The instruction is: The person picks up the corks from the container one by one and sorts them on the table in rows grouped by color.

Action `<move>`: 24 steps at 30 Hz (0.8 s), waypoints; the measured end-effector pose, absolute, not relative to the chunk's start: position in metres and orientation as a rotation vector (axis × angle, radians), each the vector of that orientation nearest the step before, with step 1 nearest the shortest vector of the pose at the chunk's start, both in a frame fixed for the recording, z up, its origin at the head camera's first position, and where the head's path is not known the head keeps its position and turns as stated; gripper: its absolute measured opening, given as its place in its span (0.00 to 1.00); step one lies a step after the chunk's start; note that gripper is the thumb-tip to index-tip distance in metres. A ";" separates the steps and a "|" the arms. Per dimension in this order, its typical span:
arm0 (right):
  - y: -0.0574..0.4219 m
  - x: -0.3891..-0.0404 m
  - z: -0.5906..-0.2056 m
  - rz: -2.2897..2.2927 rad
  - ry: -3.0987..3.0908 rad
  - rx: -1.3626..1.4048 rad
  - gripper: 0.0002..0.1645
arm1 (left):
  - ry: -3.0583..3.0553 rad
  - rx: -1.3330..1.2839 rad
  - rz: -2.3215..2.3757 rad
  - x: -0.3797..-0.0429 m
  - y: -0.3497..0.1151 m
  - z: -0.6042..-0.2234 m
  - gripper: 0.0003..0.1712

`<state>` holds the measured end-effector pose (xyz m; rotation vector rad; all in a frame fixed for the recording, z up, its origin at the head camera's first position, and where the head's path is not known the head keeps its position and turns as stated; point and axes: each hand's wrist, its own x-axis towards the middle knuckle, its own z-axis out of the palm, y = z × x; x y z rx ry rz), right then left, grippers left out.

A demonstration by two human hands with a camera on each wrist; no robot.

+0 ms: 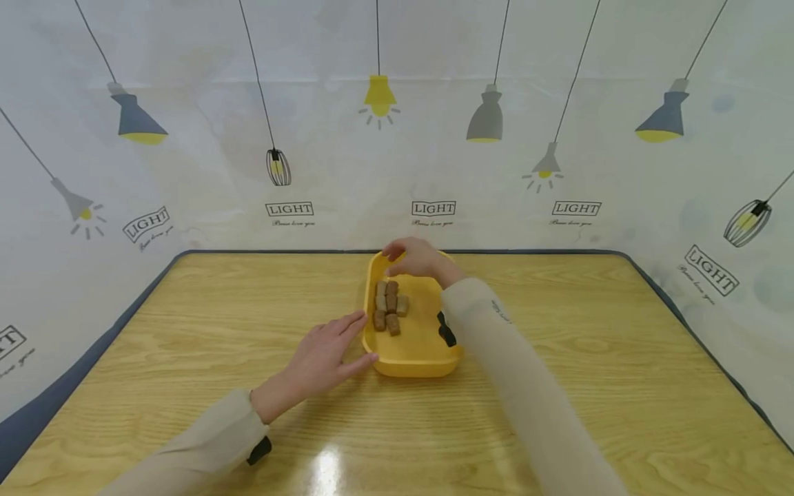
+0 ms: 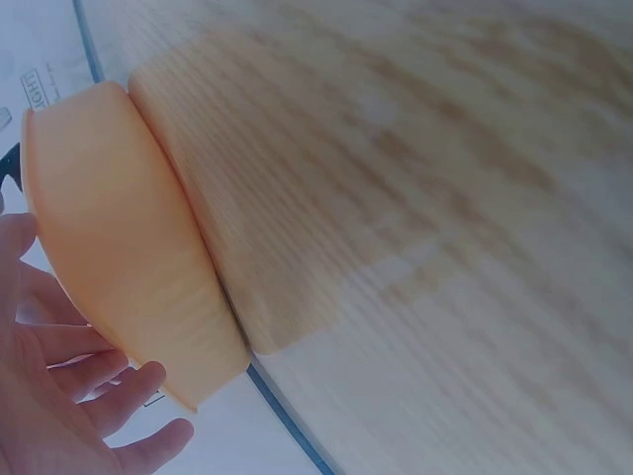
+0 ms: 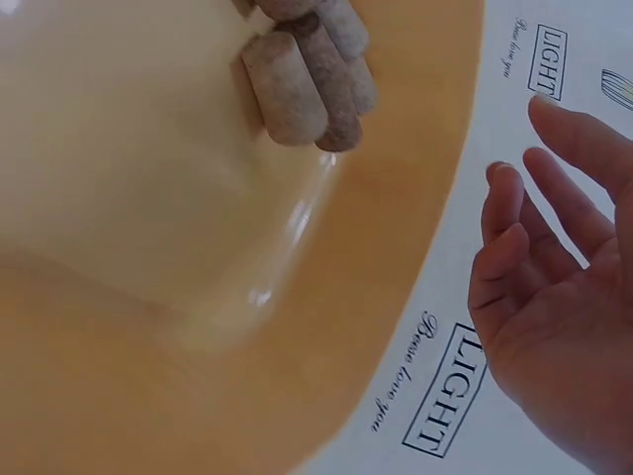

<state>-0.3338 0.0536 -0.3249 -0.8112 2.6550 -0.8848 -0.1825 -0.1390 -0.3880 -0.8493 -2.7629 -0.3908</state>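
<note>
A yellow rectangular tray [image 1: 415,368] lies on the table with several small, rounded, cork-like pieces [image 1: 392,303], tan and brown, grouped along its left side. My left hand [image 1: 325,355] is at the tray's near left, fingers spread and fairly straight, fingertips at the rim. In the left wrist view those fingers lie along the tray's outer wall [image 2: 129,237]. Over the far end of the tray is my right hand [image 1: 417,260], its fingers loosely bent. The right wrist view shows nothing between the fingers [image 3: 502,198], with the pieces [image 3: 287,89] beyond the hand inside the tray.
The wood-grain table [image 1: 205,324] has a dark blue edge [image 1: 279,252]. Behind it hangs a pale sheet [image 1: 347,165] printed with lamps and lettering. A black device [image 1: 445,331] is under my right sleeve, and another [image 1: 259,450] by my left sleeve.
</note>
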 end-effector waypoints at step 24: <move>0.047 -0.333 -0.369 -0.765 2.502 -0.699 0.18 | -2.803 -0.825 -0.401 -0.183 -0.138 -0.388 0.40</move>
